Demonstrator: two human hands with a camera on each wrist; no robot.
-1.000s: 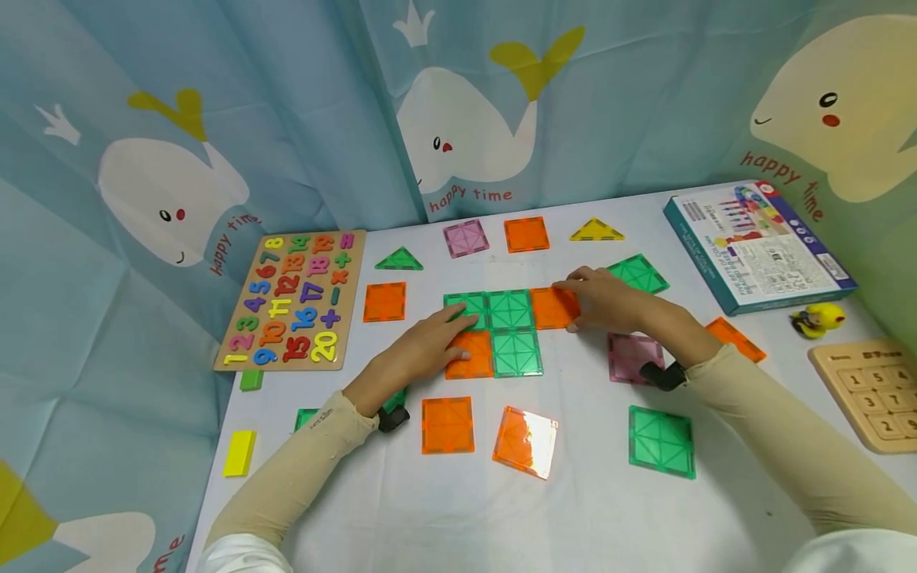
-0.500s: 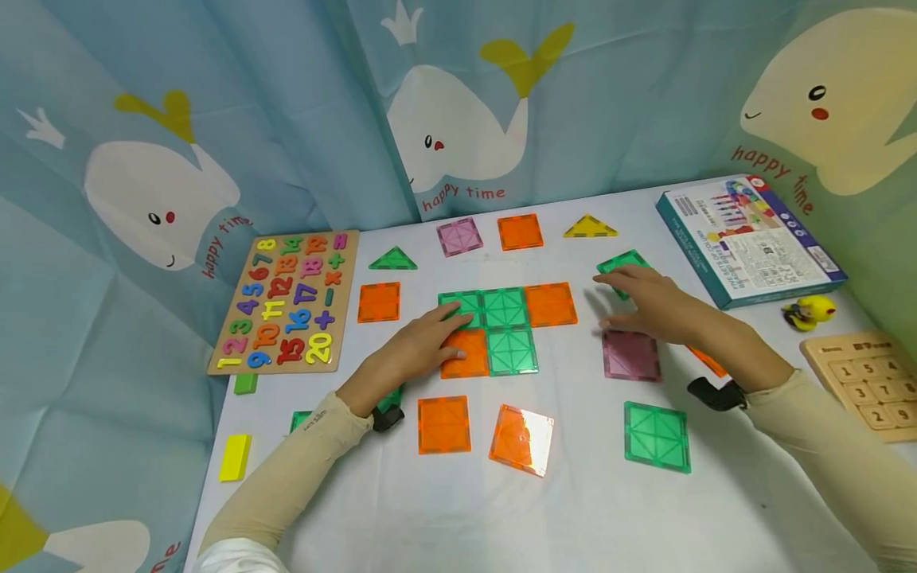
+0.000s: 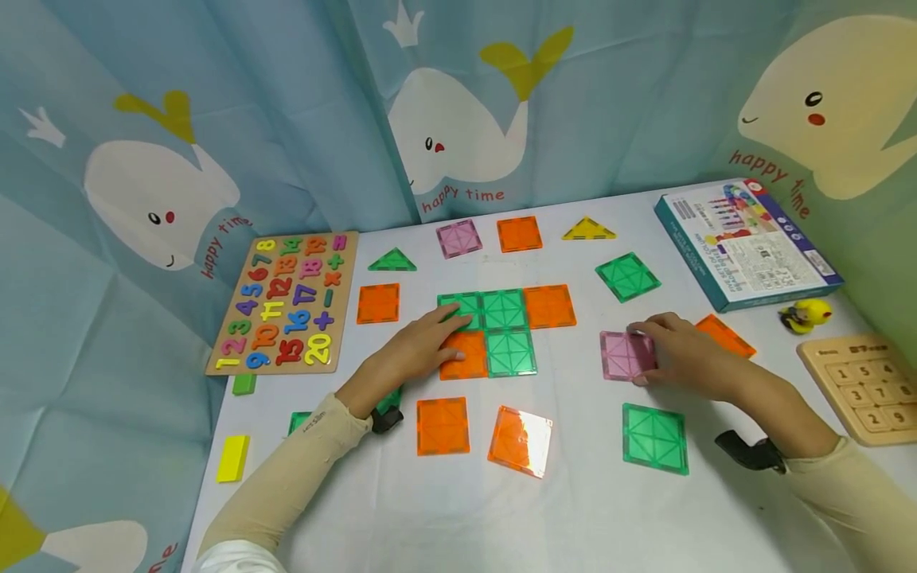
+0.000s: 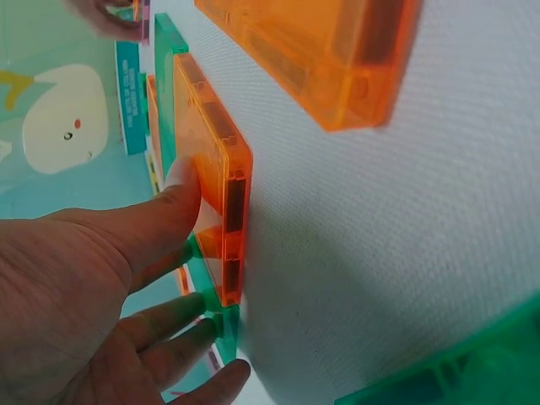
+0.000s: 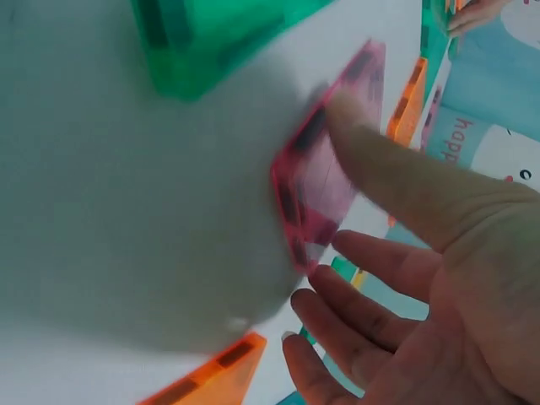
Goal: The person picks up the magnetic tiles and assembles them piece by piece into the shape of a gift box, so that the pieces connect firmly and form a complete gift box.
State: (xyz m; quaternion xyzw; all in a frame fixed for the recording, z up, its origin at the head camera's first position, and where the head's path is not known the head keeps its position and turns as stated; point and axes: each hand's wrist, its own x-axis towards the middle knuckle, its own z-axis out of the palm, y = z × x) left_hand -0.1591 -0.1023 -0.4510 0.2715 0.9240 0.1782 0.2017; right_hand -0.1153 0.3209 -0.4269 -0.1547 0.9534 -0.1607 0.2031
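My left hand [image 3: 419, 346] rests on the left part of a joined group of square magnetic tiles, its thumb [image 4: 181, 190] on an orange tile [image 4: 215, 152] and its other fingers by a green tile [image 3: 466, 304]. Two more green tiles [image 3: 511, 352] and an orange tile [image 3: 550, 305] complete the group, lying flat. At the right, my right hand [image 3: 680, 358] pinches a pink square tile [image 3: 619, 356] by its right side. Its thumb [image 5: 363, 143] covers part of the near edge, and a fingertip is at the opposite edge. The tile lies on or just over the table.
Loose tiles lie around: green [image 3: 653, 438], orange [image 3: 442, 427], another orange [image 3: 520, 440], green [image 3: 627, 276]. A number board [image 3: 282, 302] stands left. A box [image 3: 748, 243], a toy figure [image 3: 805, 316] and a wooden number puzzle [image 3: 863, 388] are at the right.
My right hand has let go of the orange tile at the group's right end and moved right and nearer, to the pink tile. The left hand stays on the group.
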